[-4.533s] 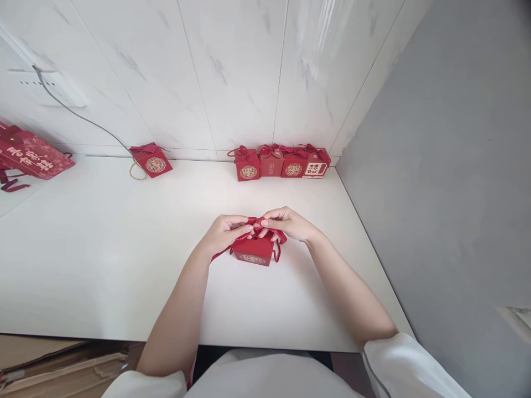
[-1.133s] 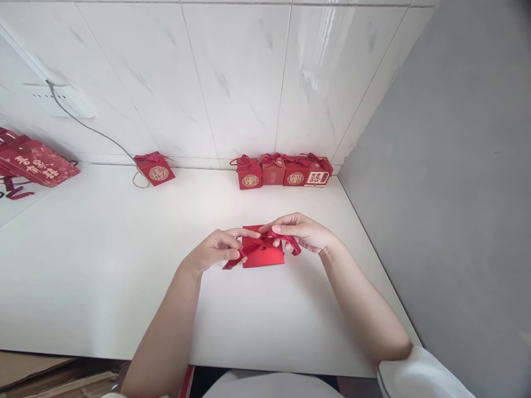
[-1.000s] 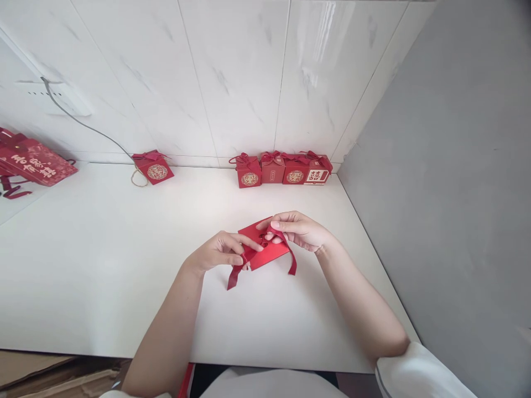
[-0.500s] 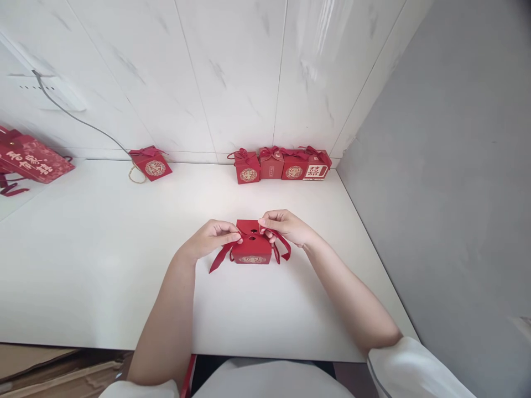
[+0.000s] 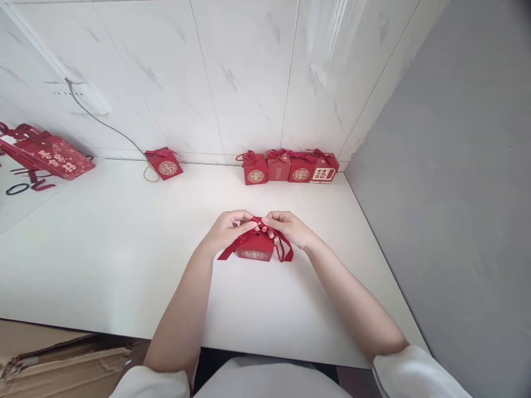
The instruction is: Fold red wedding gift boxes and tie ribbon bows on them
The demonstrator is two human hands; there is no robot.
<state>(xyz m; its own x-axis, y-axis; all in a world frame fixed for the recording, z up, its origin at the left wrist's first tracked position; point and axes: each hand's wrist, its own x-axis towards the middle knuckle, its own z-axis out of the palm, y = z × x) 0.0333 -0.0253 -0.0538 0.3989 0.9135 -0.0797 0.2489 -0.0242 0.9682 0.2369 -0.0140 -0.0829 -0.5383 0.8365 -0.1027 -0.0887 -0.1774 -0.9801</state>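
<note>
A small red box (image 5: pixel 255 252) with a gold round emblem stands on the white table in front of me. Above its top, my left hand (image 5: pixel 233 228) pinches a red ribbon (image 5: pixel 229 251) whose loose end hangs down to the left. Close beside it, my right hand (image 5: pixel 285 226) grips the ribbon too, and a loop of it drops at the box's right side. The fingertips of both hands nearly meet over the top flaps, and they hide part of the ribbon there.
Several red boxes with bows (image 5: pixel 279 167) stand in a row against the tiled wall. Another red box (image 5: pixel 167 167) is further left, by a grey cable (image 5: pixel 108 126). Red gift bags (image 5: pixel 62 160) lie at the far left. Cardboard (image 5: pixel 78 370) shows below the table's front edge (image 5: pixel 124 336).
My left hand has moved right and up, closer to my right hand, with the ribbon drawn together over the box top. The view has shifted slightly left.
</note>
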